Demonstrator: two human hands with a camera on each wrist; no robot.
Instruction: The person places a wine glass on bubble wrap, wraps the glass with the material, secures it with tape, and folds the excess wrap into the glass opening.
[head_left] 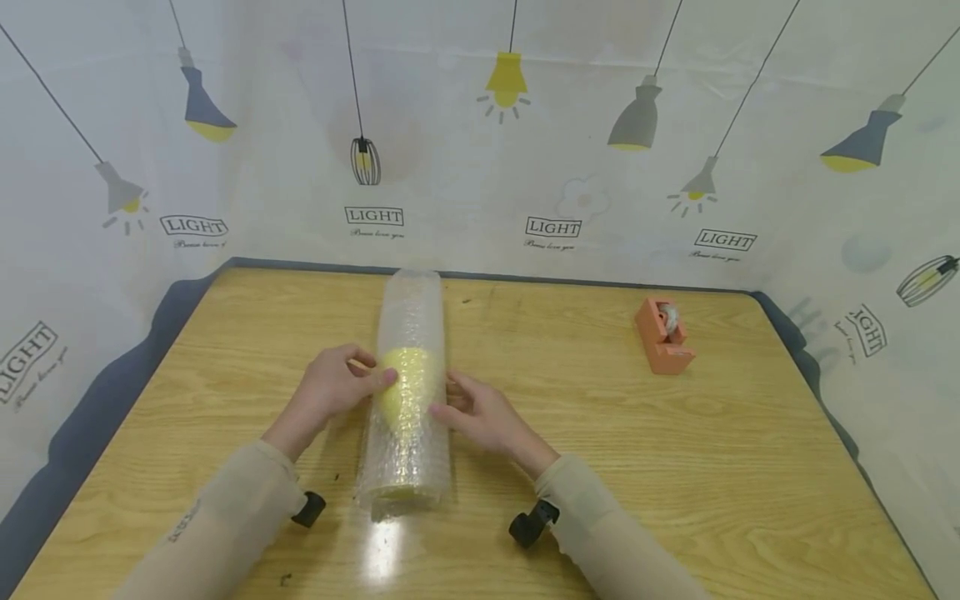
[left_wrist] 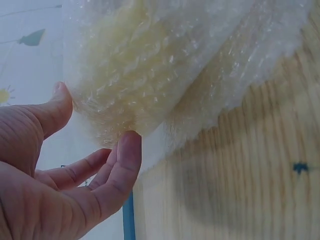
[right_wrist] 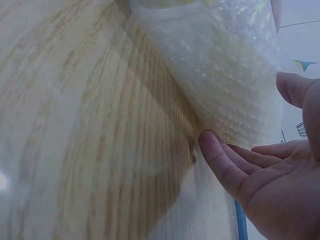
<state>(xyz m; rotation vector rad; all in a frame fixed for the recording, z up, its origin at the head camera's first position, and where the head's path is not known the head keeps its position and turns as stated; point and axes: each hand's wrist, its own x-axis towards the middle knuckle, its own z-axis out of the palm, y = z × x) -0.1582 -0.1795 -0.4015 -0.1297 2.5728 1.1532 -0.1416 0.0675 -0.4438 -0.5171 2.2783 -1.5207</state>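
Observation:
A long roll of clear bubble wrap lies on the wooden table, its length pointing away from me. Something yellow shows through its middle; the wrap blurs its shape. My left hand holds the roll's left side, thumb on the upper face and fingers lower down. On the opposite side my right hand holds it likewise. In the left wrist view, the fingers curl against the wrap's side, and a loose flap spreads over the table. The right wrist view shows fingertips at the roll's lower edge.
An orange tape dispenser with a roll of tape stands at the back right of the wooden table. A white cloth printed with lamps hangs behind the table and along both sides.

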